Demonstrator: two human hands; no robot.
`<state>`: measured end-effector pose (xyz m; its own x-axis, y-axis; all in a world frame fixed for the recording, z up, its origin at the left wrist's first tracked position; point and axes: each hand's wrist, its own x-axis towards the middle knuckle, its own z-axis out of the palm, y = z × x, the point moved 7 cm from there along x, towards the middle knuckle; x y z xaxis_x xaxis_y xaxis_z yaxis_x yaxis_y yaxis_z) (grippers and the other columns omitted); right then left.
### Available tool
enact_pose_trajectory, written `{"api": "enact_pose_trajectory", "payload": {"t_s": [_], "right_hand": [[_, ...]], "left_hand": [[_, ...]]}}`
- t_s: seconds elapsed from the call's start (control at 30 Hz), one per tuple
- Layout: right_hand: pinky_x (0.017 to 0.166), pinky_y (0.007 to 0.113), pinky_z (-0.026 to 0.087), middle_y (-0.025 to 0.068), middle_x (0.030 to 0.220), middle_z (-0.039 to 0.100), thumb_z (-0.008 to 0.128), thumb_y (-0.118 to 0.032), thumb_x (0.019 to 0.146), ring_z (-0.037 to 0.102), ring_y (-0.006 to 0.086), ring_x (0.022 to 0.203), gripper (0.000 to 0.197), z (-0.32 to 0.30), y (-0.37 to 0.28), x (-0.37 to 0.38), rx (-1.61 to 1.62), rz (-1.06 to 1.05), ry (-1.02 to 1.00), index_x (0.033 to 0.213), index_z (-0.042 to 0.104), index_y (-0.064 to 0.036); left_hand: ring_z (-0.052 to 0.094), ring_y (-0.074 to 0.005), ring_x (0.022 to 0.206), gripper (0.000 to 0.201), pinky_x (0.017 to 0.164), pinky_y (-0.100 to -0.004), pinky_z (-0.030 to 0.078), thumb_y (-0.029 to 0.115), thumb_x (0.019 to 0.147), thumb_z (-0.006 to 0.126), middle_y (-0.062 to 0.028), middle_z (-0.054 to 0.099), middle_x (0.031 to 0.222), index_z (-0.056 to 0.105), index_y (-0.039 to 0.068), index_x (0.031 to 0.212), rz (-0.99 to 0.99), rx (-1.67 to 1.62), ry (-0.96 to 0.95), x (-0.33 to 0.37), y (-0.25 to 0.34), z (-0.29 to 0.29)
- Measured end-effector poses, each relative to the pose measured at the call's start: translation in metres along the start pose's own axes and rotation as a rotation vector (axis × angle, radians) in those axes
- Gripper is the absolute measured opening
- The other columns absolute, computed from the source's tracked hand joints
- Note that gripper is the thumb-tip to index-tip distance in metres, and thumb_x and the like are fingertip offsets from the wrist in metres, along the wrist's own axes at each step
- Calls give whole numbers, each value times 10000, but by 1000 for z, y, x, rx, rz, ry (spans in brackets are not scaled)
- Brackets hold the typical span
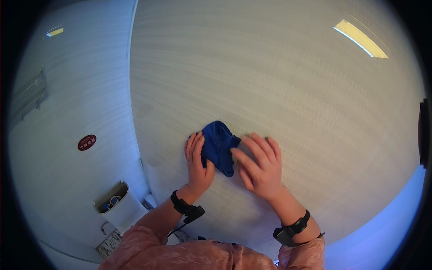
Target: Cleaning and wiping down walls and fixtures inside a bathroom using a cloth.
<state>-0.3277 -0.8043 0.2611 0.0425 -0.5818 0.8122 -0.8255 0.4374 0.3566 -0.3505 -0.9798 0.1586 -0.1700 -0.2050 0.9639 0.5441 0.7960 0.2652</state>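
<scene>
A crumpled blue cloth [218, 146] lies against a broad, pale, glossy panel [270, 81]. My left hand [198, 164] holds the cloth by its left side, with the fingers along the edge and the thumb underneath. At the cloth's right edge is my right hand [263, 168], its fingers spread and bent a little. The index fingertip meets the cloth's edge, while the other fingers are on or close to the panel. Black bands with small boxes circle both wrists.
At lower left stands a white toilet cistern [123, 209] with its top off and blue and white parts inside. A dark red oval sticker [87, 142] is on the left wall, with a metal rack [31, 96] further left. A bright vertical seam [131, 67] borders the panel.
</scene>
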Motion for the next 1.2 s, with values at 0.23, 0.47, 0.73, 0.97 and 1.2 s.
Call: {"api": "enact_pose_trajectory", "payload": {"t_s": [0.23, 0.47, 0.73, 0.97, 1.2], "right_hand": [[1048, 468, 391, 88, 1203, 657, 670, -163, 794, 600, 281, 1177, 340, 3, 4, -7, 28, -41, 126, 1125, 722, -107], [1044, 465, 395, 103, 1178, 662, 668, -142, 792, 603, 303, 1138, 295, -7, 2, -9, 82, 14, 208, 1075, 741, -100], [1043, 457, 395, 112, 1213, 647, 671, -124, 777, 579, 305, 1169, 346, -3, 5, -9, 28, 33, 210, 1118, 726, -96], [1068, 482, 342, 122, 1215, 636, 671, -148, 783, 514, 341, 1237, 358, -8, 6, -24, -13, 73, 335, 1136, 728, -125], [1146, 470, 275, 113, 1339, 602, 638, -150, 816, 499, 308, 1320, 400, 6, 0, -10, -122, 79, 61, 1210, 702, -133]], "left_hand": [[307, -449, 1427, 592, 1121, -689, 155, 354, 882, 632, -262, 378, 1498, 503, 34, 1363, 223, 3, -65, -3, 33, 27], [344, -390, 1426, 599, 1105, -718, 108, 459, 823, 684, -196, 480, 1425, 546, 64, 1251, 410, 291, -268, -7, 42, 55], [366, -460, 1380, 686, 1118, -691, 147, 396, 859, 690, -252, 409, 1465, 430, -5, 1352, 251, 214, 99, 72, 5, 17], [335, -354, 1436, 459, 1131, -656, 187, 275, 904, 577, -125, 446, 1499, 541, 93, 1324, 528, 50, -225, 48, 89, 50], [404, -438, 1340, 518, 1115, -650, 214, 231, 845, 646, -226, 452, 1404, 501, 44, 1305, 504, 218, 14, 103, 21, 13]]}}
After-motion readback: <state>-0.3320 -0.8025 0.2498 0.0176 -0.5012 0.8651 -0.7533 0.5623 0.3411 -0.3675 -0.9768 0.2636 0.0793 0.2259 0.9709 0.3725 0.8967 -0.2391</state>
